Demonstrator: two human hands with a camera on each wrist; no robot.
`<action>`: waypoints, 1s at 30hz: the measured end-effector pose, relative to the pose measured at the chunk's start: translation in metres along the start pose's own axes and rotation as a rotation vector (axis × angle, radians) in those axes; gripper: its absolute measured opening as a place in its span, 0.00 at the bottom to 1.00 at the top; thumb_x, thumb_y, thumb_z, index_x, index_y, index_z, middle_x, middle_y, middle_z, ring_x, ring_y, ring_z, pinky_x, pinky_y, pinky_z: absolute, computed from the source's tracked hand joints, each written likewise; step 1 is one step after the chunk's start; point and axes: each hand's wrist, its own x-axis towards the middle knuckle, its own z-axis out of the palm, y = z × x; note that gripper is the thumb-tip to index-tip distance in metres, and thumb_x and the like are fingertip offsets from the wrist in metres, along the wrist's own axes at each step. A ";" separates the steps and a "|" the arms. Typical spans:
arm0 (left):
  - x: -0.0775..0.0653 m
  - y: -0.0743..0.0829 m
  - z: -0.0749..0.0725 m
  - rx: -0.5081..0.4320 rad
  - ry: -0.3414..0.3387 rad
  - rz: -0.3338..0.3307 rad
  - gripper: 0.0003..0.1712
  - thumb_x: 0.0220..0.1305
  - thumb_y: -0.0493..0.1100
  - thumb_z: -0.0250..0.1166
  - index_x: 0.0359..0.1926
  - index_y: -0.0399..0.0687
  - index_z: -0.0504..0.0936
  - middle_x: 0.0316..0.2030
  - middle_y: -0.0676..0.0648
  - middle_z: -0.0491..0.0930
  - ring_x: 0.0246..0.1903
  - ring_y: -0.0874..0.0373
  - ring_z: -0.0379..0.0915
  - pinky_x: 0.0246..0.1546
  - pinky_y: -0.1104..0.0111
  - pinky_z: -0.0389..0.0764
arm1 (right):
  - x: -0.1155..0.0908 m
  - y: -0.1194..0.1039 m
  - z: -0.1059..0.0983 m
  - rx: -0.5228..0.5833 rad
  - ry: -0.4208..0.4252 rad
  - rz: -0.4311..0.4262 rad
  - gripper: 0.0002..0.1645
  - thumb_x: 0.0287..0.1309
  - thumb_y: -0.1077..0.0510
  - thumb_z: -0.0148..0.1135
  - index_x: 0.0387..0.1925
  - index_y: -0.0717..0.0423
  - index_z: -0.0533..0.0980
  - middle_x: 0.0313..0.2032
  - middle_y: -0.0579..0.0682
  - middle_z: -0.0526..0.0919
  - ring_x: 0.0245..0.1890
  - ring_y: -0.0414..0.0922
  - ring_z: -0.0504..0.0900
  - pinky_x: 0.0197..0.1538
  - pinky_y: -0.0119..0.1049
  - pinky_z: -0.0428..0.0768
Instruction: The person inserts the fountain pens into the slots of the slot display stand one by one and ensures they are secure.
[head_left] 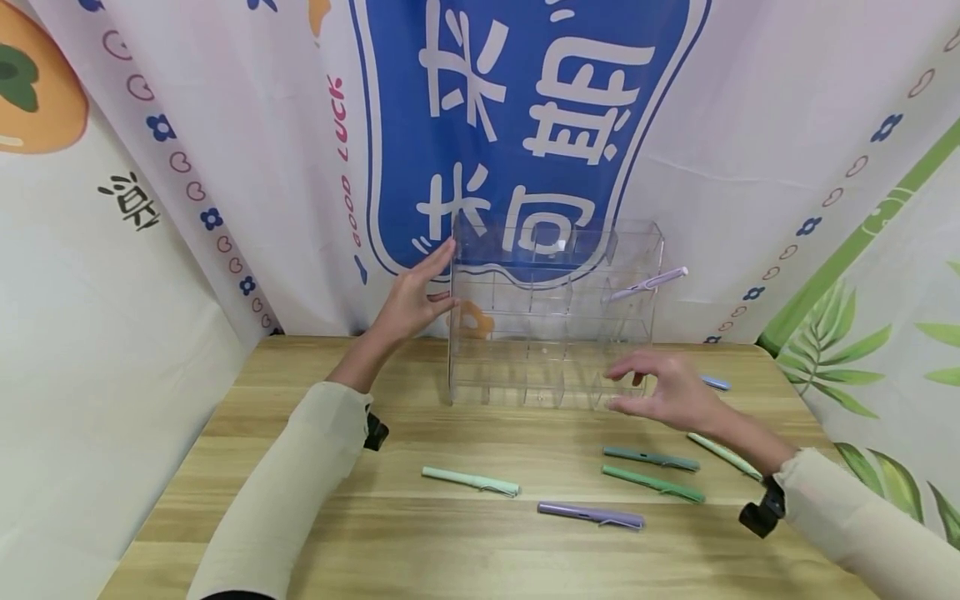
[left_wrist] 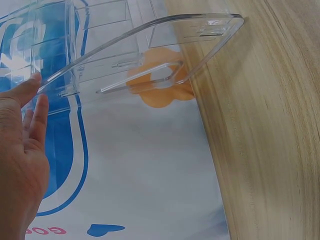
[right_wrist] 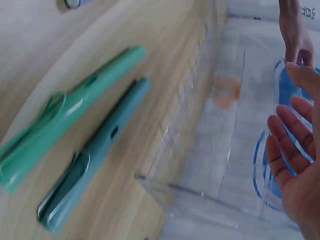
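Observation:
A clear plastic tiered rack stands at the back of the table, divided into small compartments. My left hand touches its left side panel, fingers fairly straight; the left wrist view shows the fingertips at the panel's edge. At the rack's lower right front, my right hand hovers with fingers loosely bent, nothing between thumb and fingers. One lilac pen lies slanted in an upper right compartment, its end sticking out. Below the right hand are a teal pen and a green pen.
On the wooden table also lie a mint pen, a purple pen, a pale green pen under the right forearm, and a blue pen partly behind the right hand. A printed curtain hangs directly behind the rack.

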 end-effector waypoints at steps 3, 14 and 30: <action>0.000 0.000 0.000 -0.004 0.000 0.003 0.52 0.59 0.23 0.75 0.81 0.40 0.60 0.82 0.47 0.54 0.79 0.45 0.57 0.48 0.65 0.89 | 0.003 -0.005 0.011 0.063 -0.018 -0.034 0.23 0.44 0.64 0.86 0.45 0.52 0.88 0.43 0.49 0.91 0.39 0.39 0.86 0.36 0.33 0.86; 0.001 0.001 0.000 0.004 0.001 0.007 0.52 0.59 0.23 0.75 0.81 0.39 0.61 0.82 0.46 0.54 0.80 0.46 0.55 0.48 0.64 0.89 | 0.008 -0.033 0.052 0.131 -0.146 -0.011 0.23 0.49 0.60 0.85 0.49 0.52 0.88 0.45 0.46 0.91 0.40 0.38 0.86 0.38 0.34 0.87; 0.001 0.000 -0.001 -0.002 -0.017 0.001 0.52 0.60 0.24 0.75 0.81 0.39 0.60 0.83 0.47 0.53 0.80 0.47 0.55 0.50 0.63 0.89 | 0.011 -0.056 0.109 0.259 -0.192 -0.046 0.20 0.52 0.60 0.84 0.48 0.56 0.88 0.43 0.53 0.91 0.41 0.48 0.89 0.36 0.39 0.90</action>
